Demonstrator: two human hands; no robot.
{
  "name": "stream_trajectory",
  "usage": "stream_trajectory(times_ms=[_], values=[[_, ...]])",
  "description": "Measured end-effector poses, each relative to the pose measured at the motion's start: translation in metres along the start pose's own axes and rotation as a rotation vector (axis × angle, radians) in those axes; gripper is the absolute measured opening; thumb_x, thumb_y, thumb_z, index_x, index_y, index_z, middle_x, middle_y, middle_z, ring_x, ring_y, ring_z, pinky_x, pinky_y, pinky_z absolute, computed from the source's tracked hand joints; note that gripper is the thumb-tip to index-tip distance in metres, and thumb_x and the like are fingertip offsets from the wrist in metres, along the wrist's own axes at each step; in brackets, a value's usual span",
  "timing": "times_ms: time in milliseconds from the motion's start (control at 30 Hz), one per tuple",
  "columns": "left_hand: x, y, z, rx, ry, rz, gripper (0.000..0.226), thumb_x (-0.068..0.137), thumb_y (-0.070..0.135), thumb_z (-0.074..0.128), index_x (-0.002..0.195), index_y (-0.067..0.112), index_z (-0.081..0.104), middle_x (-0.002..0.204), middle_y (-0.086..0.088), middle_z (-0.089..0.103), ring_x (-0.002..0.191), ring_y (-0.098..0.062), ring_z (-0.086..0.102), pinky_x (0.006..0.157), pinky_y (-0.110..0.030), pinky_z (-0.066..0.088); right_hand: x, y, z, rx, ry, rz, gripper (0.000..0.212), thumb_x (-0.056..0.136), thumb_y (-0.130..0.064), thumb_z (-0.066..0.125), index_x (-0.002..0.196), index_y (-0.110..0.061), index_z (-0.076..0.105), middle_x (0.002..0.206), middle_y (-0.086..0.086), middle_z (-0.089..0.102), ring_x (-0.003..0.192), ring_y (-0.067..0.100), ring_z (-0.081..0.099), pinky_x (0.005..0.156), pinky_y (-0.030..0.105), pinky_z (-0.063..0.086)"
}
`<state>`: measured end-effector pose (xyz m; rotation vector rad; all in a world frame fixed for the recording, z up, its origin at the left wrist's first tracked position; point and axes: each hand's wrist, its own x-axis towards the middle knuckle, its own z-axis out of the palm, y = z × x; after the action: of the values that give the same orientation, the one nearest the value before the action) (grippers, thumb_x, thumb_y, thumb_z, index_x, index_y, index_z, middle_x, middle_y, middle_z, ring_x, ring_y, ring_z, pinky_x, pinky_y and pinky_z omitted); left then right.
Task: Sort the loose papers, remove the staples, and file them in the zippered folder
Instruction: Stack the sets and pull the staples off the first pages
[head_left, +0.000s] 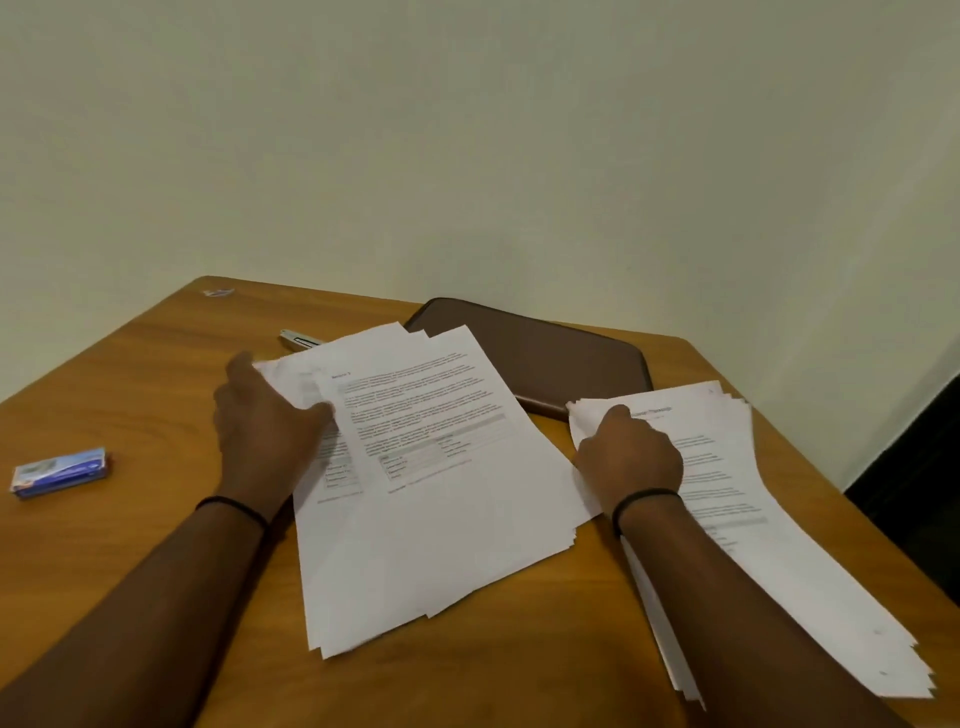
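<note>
At six o'clock on the desk, fanned white printed papers are pinched by the left hand; the right hand grips the right-hand sheaf of white sheets; unsquared sheets could be slid off.

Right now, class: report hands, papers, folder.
Left hand grips middle stack; right hand presses right stack. Brown folder shut, near edge under papers.

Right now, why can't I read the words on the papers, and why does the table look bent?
In the head view, the print on the middle paper stack is soft and too small to read; both hands are slightly blurred; the wide-angle lens bows the table's edges; the light is dim and yellowish, without glare.
</note>
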<state>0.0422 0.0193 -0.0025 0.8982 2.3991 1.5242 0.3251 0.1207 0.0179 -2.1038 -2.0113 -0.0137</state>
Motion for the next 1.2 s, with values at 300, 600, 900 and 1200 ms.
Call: stream_trajectory(times_ms=[300,600,900,1200], values=[[-0.084,0.097,0.075,0.078,-0.401,0.384,0.015,0.092,0.021,0.065,0.1,0.009,0.069,0.091,-0.002,0.069,0.085,-0.02,0.066,0.08,-0.033,0.052,0.003,0.035,-0.026,0.335,0.225,-0.012,0.024,0.103,-0.028,0.049,0.103,-0.011,0.066,0.096,0.009,0.071,0.079,0.022,0.063,0.068,0.03,0.049],[-0.11,0.145,0.182,-0.202,-0.747,-0.226,0.016,0.094,0.012,0.066,0.082,0.005,0.059,0.071,-0.009,0.061,0.051,-0.015,0.052,0.057,-0.027,0.05,-0.004,0.071,-0.012,0.499,0.235,0.01,0.058,0.099,-0.01,0.051,0.146,-0.028,0.022,0.083,0.002,0.057,0.071,0.019,0.059,0.064,0.033,0.053],[-0.108,0.142,0.177,-0.46,-0.829,-0.295,0.023,0.088,0.017,0.075,0.076,0.006,0.059,0.057,-0.003,0.067,0.038,-0.01,0.051,0.039,-0.019,0.038,-0.003,0.072,-0.003,0.514,0.284,-0.062,0.03,0.099,-0.017,0.055,0.128,-0.019,0.063,0.125,0.002,0.065,0.109,0.017,0.062,0.083,0.019,0.045],[-0.109,0.133,0.172,-0.834,-0.927,-0.476,0.02,0.102,0.023,0.055,0.114,0.009,0.063,0.102,-0.013,0.077,0.097,-0.034,0.073,0.063,-0.041,0.061,-0.014,0.061,0.004,0.444,0.154,-0.119,0.063,0.088,-0.06,0.06,0.136,-0.021,0.049,0.132,0.001,0.056,0.115,0.019,0.06,0.081,0.022,0.052]])
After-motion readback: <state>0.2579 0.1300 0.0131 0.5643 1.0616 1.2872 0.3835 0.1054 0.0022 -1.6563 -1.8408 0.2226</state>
